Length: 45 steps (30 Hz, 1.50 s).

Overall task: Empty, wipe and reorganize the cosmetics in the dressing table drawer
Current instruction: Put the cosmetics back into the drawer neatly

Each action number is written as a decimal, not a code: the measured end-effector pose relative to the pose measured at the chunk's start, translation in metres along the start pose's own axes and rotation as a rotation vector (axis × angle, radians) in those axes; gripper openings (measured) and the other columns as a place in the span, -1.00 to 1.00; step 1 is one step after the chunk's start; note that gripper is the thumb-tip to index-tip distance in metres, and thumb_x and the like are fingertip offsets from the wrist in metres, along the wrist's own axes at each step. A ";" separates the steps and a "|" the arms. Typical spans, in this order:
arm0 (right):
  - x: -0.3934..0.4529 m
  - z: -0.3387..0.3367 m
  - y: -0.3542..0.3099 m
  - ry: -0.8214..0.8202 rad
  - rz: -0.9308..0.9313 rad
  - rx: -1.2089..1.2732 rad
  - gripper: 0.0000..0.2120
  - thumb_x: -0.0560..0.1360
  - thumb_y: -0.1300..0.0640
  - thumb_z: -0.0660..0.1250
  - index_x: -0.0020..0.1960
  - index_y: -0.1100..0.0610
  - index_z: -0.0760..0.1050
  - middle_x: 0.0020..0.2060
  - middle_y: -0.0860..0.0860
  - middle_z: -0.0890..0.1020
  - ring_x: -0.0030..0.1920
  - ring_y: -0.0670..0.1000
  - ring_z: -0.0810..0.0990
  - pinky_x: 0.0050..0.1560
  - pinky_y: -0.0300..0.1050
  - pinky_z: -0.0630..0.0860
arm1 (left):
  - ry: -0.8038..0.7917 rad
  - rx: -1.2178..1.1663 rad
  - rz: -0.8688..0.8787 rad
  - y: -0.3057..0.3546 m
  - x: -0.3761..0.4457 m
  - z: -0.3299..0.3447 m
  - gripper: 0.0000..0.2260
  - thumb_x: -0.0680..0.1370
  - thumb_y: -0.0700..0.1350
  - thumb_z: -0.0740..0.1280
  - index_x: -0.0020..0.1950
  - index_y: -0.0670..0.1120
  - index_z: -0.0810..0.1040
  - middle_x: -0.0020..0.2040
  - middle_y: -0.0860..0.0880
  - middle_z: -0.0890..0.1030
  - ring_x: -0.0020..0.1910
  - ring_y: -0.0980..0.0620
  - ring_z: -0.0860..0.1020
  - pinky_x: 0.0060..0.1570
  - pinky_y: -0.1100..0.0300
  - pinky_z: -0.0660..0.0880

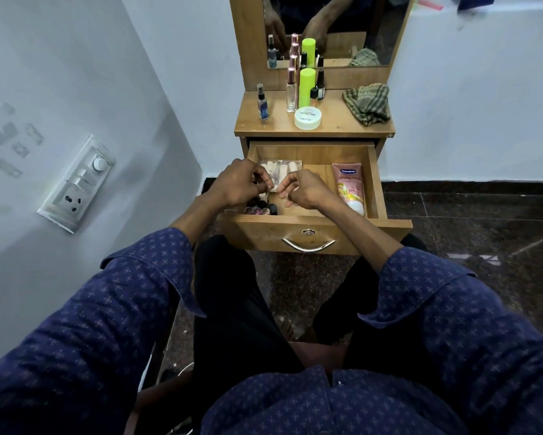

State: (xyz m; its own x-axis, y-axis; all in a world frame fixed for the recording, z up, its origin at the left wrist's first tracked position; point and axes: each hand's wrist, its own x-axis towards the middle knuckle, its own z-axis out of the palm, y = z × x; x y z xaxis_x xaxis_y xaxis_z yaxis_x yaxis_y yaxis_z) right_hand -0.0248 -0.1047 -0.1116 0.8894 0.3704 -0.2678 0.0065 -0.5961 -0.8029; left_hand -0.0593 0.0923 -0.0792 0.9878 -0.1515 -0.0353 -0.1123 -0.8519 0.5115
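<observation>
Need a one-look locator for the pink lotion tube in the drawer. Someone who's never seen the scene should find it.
Start at the wooden dressing table under the mirror and drop to its open drawer. The pink lotion tube lies flat along the drawer's right side, cap toward the drawer front, to the right of the right hand. It is the only pink tube there, with a blue Vaseline logo; the items at the left are small bottles and a clear packet.

I hold both forearms stretched forward from rolled blue sleeves, wrists close together. My left hand (237,183) sits a little farther left, fingers curled inward, pinching something too small to make out. My right hand (301,188) faces it, fingers bent, fingertips nearly meeting.
</observation>
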 end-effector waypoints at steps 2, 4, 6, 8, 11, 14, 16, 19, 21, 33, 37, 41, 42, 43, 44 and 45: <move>0.000 -0.009 -0.011 0.039 -0.053 -0.053 -0.75 0.59 0.38 0.30 -0.08 0.08 0.64 -0.16 0.00 0.73 -0.14 0.06 0.77 -0.15 -0.09 0.67 | 0.019 -0.010 -0.001 -0.001 0.004 -0.002 -0.94 0.55 -0.05 0.52 -0.01 0.00 0.76 -0.07 0.05 0.74 -0.11 0.06 0.66 0.02 -0.06 0.62; 0.005 -0.019 -0.023 0.090 -0.108 -0.111 -0.76 0.60 0.34 0.31 -0.07 0.06 0.66 -0.19 -0.06 0.73 -0.18 -0.01 0.76 -0.16 -0.06 0.70 | 0.052 -0.019 0.000 0.000 0.008 -0.007 -0.94 0.58 -0.05 0.49 0.01 0.00 0.75 -0.05 0.05 0.74 -0.10 0.07 0.66 0.02 -0.05 0.62; 0.010 -0.029 -0.034 0.139 -0.151 -0.150 -0.77 0.60 0.34 0.32 -0.03 0.07 0.68 -0.16 -0.05 0.73 -0.17 -0.04 0.74 -0.07 0.05 0.72 | 0.114 -0.021 0.006 0.004 0.014 -0.010 -0.93 0.59 -0.04 0.47 0.03 0.01 0.72 -0.03 0.05 0.72 -0.07 0.07 0.64 0.02 -0.03 0.61; 0.017 -0.040 -0.042 0.168 -0.185 -0.174 -0.79 0.58 0.33 0.35 -0.01 0.07 0.68 -0.15 -0.04 0.72 -0.13 -0.05 0.72 -0.02 0.07 0.71 | 0.196 -0.043 0.004 0.006 0.021 -0.016 -0.93 0.59 -0.03 0.45 0.03 0.02 0.70 -0.03 0.08 0.71 -0.05 0.08 0.64 0.03 -0.01 0.60; 0.028 -0.058 -0.052 0.223 -0.239 -0.213 -0.81 0.51 0.27 0.40 -0.04 0.01 0.69 -0.20 -0.07 0.73 -0.16 -0.07 0.72 0.00 0.12 0.70 | 0.296 -0.075 -0.030 0.007 0.033 -0.027 -0.96 0.59 -0.03 0.42 0.01 0.06 0.65 -0.05 0.12 0.68 -0.04 0.09 0.62 -0.01 0.04 0.57; 0.038 -0.079 -0.058 0.318 -0.249 -0.254 -0.90 0.52 0.17 0.46 -0.07 -0.04 0.67 -0.18 -0.09 0.72 -0.19 -0.07 0.71 -0.03 0.07 0.69 | 0.347 -0.084 -0.048 0.010 0.048 -0.036 -0.92 0.59 0.00 0.42 0.06 0.05 0.64 -0.05 0.13 0.67 -0.03 0.09 0.62 -0.04 0.08 0.55; 0.045 -0.095 -0.060 0.390 -0.259 -0.277 -0.95 0.54 0.11 0.47 -0.05 -0.04 0.66 -0.20 -0.10 0.71 -0.22 -0.09 0.70 -0.08 0.05 0.69 | 0.379 -0.068 -0.053 0.015 0.056 -0.043 -0.87 0.60 0.02 0.41 0.11 0.04 0.63 -0.03 0.13 0.68 -0.03 0.11 0.62 -0.12 0.14 0.49; 0.053 -0.116 -0.061 0.491 -0.298 -0.323 -0.99 0.54 0.05 0.44 -0.05 -0.04 0.65 -0.21 -0.12 0.69 -0.21 -0.07 0.69 -0.10 0.05 0.67 | 0.470 -0.062 -0.101 0.019 0.066 -0.051 -0.91 0.59 0.01 0.40 0.08 0.09 0.59 -0.10 0.18 0.64 -0.09 0.15 0.58 -0.26 0.22 0.34; 0.058 -0.127 -0.063 0.552 -0.300 -0.362 -0.96 0.56 0.03 0.44 -0.02 -0.02 0.65 -0.18 -0.12 0.68 -0.15 -0.06 0.66 -0.11 0.00 0.63 | 0.528 -0.077 -0.127 0.021 0.073 -0.053 -0.94 0.58 0.01 0.40 0.04 0.11 0.56 -0.13 0.20 0.61 -0.11 0.14 0.57 -0.25 0.20 0.34; 0.102 -0.141 -0.064 0.695 -0.237 -0.510 -0.78 0.49 -0.06 0.54 0.02 0.03 0.60 -0.11 -0.05 0.65 -0.06 0.00 0.58 -0.07 0.00 0.54 | 0.440 -0.093 -0.057 0.030 0.092 -0.036 -0.90 0.58 0.04 0.42 0.05 0.05 0.62 -0.11 0.15 0.66 -0.11 0.13 0.61 -0.15 0.15 0.45; 0.107 -0.138 -0.063 0.713 -0.210 -0.509 -0.87 0.50 0.00 0.53 -0.05 0.03 0.65 -0.16 -0.04 0.67 -0.08 0.01 0.63 -0.11 -0.03 0.55 | 0.415 -0.097 -0.060 0.019 0.084 -0.028 -0.91 0.58 0.05 0.42 0.02 0.07 0.61 -0.12 0.18 0.64 -0.09 0.13 0.61 -0.11 0.13 0.48; 0.100 -0.139 -0.061 0.761 -0.223 -0.470 -0.91 0.50 0.04 0.51 -0.03 0.03 0.66 -0.14 -0.04 0.70 -0.08 0.01 0.65 -0.08 0.03 0.63 | 0.397 -0.076 -0.075 0.010 0.073 -0.020 -0.92 0.59 0.03 0.40 0.03 0.06 0.61 -0.08 0.17 0.65 -0.07 0.10 0.61 -0.05 0.05 0.57; 0.096 -0.139 -0.061 0.774 -0.239 -0.458 -0.91 0.49 0.04 0.50 -0.03 0.02 0.66 -0.14 -0.05 0.70 -0.09 0.00 0.65 -0.08 0.06 0.64 | 0.393 -0.082 -0.078 0.008 0.069 -0.019 -0.93 0.59 0.02 0.39 0.04 0.06 0.62 -0.07 0.17 0.66 -0.08 0.12 0.61 -0.04 0.03 0.59; 0.091 -0.140 -0.061 0.783 -0.258 -0.446 -0.91 0.50 0.05 0.50 -0.02 0.02 0.66 -0.15 -0.05 0.69 -0.10 -0.01 0.65 -0.09 0.08 0.66 | 0.392 -0.089 -0.078 0.006 0.066 -0.017 -0.93 0.59 0.01 0.38 0.04 0.07 0.62 -0.07 0.17 0.66 -0.09 0.14 0.60 -0.03 0.03 0.59; 0.085 -0.140 -0.062 0.786 -0.278 -0.434 -0.91 0.50 0.05 0.51 -0.02 0.01 0.66 -0.16 -0.05 0.69 -0.11 -0.02 0.65 -0.10 0.08 0.66 | 0.393 -0.096 -0.079 0.005 0.062 -0.016 -0.92 0.60 0.00 0.37 0.05 0.06 0.62 -0.07 0.17 0.66 -0.10 0.15 0.60 -0.04 0.02 0.60; 0.078 -0.140 -0.063 0.784 -0.301 -0.421 -0.91 0.50 0.05 0.51 -0.02 0.01 0.66 -0.16 -0.06 0.69 -0.11 -0.03 0.65 -0.11 0.05 0.66 | 0.397 -0.101 -0.080 0.004 0.057 -0.013 -0.92 0.60 -0.01 0.37 0.06 0.06 0.63 -0.07 0.17 0.66 -0.11 0.16 0.60 -0.04 0.02 0.60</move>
State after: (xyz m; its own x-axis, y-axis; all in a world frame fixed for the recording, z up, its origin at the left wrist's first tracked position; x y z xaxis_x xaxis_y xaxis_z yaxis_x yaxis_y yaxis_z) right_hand 0.1078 -0.1383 -0.0077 0.8767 0.0565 0.4777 0.3146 -0.8186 -0.4806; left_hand -0.0022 0.0869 -0.0678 0.9600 0.1354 0.2450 -0.0415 -0.7966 0.6030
